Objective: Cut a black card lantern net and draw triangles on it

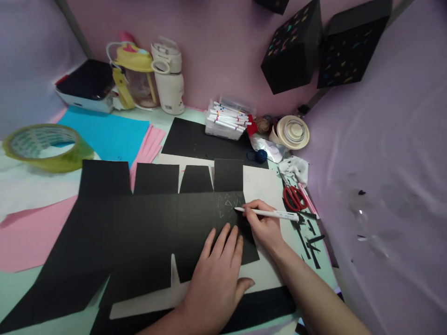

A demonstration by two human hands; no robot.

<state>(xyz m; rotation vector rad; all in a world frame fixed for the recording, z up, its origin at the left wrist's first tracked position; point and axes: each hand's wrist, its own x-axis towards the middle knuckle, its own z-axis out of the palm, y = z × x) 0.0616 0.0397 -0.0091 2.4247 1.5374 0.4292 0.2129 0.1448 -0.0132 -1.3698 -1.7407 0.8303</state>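
My right hand [264, 225] grips a white pen [272, 213], its tip touching the right panel of a black paper cutout [150, 223]. Small light outlines, triangles and short strokes, show on that panel around the tip. Flat on the cutout's lower right part lies my left hand [220, 267], fingers spread and holding nothing. The cutout has several flaps along its far edge and slits along its near edge. Under it shows a white sheet [263, 186].
Scissors with red handles [295, 197] and black paper scraps [312, 242] lie at the right. Behind are a box of white markers [226, 121], a white bottle [169, 79] and a yellow-lidded jug [138, 77]. A tape roll [77, 156] stands left. Black boxes [293, 51] hang above.
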